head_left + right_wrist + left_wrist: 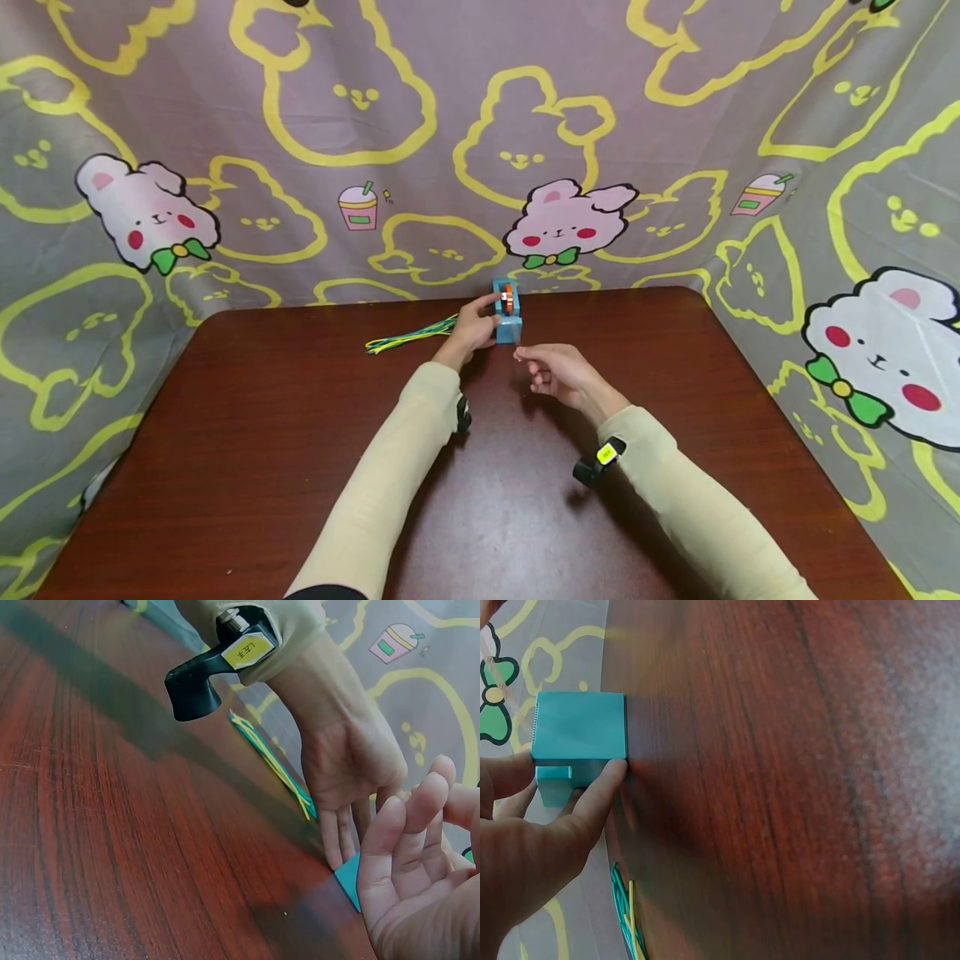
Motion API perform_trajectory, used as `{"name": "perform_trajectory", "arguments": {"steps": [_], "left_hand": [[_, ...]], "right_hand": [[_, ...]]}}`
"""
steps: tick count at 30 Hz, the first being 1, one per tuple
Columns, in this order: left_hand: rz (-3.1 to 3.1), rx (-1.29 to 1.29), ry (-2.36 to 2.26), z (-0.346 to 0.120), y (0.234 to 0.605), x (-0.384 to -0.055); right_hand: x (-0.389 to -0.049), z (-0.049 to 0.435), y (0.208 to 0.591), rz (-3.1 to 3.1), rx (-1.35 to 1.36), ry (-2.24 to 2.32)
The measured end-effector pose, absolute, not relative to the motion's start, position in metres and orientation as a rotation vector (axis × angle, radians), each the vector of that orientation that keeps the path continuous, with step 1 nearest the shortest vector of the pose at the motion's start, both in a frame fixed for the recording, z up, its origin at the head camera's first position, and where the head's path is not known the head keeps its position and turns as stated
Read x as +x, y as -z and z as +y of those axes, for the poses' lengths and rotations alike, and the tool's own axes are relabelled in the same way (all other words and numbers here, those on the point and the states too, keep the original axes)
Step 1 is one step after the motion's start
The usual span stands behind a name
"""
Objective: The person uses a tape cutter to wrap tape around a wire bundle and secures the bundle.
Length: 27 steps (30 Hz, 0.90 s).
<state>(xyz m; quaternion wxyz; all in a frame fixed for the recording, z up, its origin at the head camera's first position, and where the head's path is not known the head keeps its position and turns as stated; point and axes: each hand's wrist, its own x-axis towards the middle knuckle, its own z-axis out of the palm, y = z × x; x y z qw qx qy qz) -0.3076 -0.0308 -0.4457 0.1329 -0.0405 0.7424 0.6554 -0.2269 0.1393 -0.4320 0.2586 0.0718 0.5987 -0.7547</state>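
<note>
A teal-blue tape dispenser [508, 333] stands at the far edge of the table, with a roll on an orange core [509, 297] inside. My left hand [472, 327] grips it from the left side; the left wrist view shows thumb and fingers about the dispenser's body [580, 724]. Just in front and to the right, my right hand [561, 371] pinches the end of a clear tape strip [516, 332] that runs back to the dispenser. In the right wrist view the curled right fingers hide most of the dispenser [349, 881], and the strip is hard to make out.
A bundle of yellow and green cords [408, 335] lies left of the dispenser, close to the left hand. The brown table [300, 467] ends at a patterned curtain [420, 192] right behind the dispenser. Both wrists carry black camera mounts [592, 468].
</note>
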Motion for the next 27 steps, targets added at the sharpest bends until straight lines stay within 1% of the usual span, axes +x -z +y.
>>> {"name": "perform_trajectory", "arguments": {"steps": [27], "left_hand": [[2.171, -0.117, -1.882, -0.031, 0.446, -0.307]], "right_hand": [[-0.213, 0.147, 0.433, 1.587, 0.132, 2.079]]}}
